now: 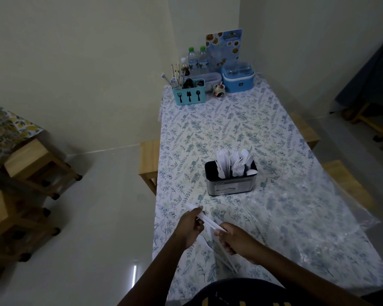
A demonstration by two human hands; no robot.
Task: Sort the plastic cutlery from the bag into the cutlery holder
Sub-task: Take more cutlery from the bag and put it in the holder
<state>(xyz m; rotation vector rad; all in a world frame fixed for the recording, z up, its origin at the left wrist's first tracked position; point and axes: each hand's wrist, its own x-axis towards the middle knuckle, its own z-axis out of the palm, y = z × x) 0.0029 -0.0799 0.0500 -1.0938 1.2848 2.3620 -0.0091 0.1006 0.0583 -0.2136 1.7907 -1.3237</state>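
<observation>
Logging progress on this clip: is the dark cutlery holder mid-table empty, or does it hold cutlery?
Holding some: white plastic cutlery stands upright in the cutlery holder, with fork tines and spoon bowls showing above its rim.

Two water bottles [193,59], one black cutlery holder [230,187], one blue caddy [189,96], one cooler box [238,82], one clear bag [307,217]
</observation>
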